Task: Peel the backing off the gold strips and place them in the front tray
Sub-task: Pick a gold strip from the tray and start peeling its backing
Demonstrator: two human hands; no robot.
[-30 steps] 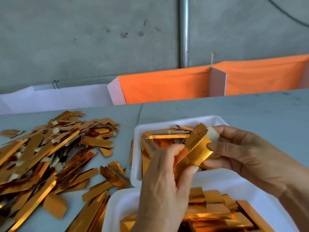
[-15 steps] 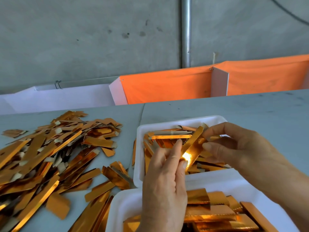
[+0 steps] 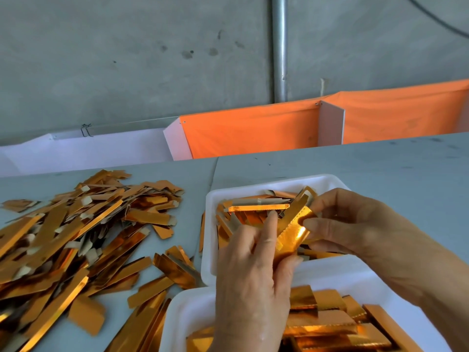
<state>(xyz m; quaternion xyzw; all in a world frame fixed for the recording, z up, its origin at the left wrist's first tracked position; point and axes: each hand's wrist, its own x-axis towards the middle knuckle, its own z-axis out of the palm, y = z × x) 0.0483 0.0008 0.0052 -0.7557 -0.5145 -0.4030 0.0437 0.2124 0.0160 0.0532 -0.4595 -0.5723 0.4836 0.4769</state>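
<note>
Gold strips [image 3: 256, 208] in far white tray [image 3: 317, 180]

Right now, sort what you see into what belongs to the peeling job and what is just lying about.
Belongs to the job:
- gold strip, pinched by the left hand and the right hand
- front tray holding gold pieces
- rear tray of strips
- loose pile of strips on the table

Just lying about:
- orange cloth
- metal pipe
</note>
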